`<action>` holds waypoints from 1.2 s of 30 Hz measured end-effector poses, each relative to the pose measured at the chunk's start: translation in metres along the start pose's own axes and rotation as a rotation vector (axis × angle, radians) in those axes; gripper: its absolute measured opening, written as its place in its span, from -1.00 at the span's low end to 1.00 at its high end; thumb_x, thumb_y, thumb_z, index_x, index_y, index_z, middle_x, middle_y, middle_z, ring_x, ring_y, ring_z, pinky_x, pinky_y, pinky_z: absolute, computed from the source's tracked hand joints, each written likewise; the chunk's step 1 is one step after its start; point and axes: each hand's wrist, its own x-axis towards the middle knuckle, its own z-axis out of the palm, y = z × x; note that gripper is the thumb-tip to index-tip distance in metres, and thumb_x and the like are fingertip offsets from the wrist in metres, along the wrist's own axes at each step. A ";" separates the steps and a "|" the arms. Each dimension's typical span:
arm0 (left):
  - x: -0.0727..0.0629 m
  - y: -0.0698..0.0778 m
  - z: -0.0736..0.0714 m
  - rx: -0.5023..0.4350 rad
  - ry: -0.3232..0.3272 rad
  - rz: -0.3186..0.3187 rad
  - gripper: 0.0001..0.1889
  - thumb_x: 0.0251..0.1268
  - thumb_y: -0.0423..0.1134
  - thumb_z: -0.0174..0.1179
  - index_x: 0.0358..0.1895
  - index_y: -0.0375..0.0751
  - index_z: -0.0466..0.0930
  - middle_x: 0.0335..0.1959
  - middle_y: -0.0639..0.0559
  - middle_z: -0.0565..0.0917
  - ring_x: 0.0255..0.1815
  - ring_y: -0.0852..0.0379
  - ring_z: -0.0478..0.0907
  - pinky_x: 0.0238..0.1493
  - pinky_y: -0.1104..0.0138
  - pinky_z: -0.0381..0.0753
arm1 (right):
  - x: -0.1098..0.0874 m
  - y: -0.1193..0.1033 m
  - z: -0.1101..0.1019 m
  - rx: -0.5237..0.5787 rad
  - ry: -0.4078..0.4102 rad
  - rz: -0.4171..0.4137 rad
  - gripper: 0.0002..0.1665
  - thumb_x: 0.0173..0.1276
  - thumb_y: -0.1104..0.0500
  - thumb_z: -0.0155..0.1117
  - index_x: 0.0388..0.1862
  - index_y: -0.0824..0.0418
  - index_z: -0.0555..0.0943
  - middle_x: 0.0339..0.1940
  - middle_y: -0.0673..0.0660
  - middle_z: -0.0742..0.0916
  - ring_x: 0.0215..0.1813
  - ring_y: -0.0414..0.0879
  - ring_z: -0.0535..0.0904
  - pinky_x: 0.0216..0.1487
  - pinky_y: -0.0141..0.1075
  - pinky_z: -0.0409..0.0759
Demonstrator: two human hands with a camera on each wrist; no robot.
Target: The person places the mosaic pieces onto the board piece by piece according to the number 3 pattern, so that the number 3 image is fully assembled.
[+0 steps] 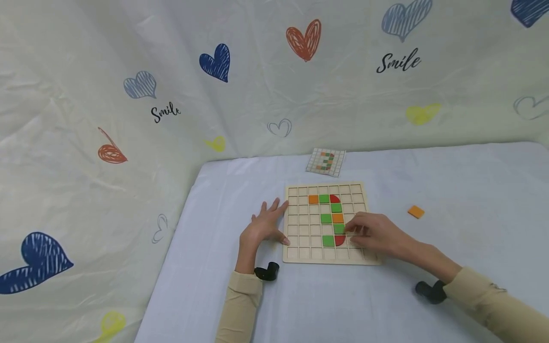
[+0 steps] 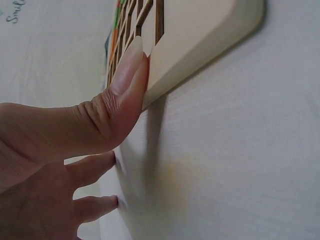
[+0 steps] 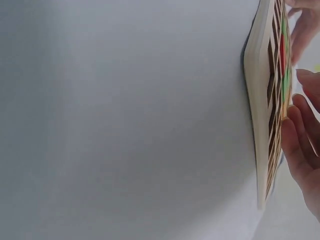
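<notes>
A wooden grid board lies on the table with several green, orange and red tiles set in its cells. My left hand has its fingers spread along the board's left side; the thumb rests on the rim there. Over the right half of the board, my right hand has its fingertips at a green tile, just above a rounded red tile. In the right wrist view its thumb and fingers stand apart, and no tile shows between them.
A small printed card with a coloured grid pattern lies behind the board. One loose orange tile lies right of the board on the white cloth. A curtain with hearts hangs behind the table.
</notes>
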 end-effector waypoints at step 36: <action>-0.001 -0.001 0.000 -0.004 0.007 0.011 0.20 -0.08 -0.18 0.65 0.67 0.11 0.07 0.73 -0.01 -0.08 0.72 -0.26 -0.33 0.58 -0.37 -0.17 | -0.044 0.082 -0.061 -0.222 0.270 0.340 -0.59 0.32 0.20 0.46 -0.01 0.51 0.65 -0.18 0.46 0.64 -0.28 0.18 0.62 -0.45 -0.29 0.48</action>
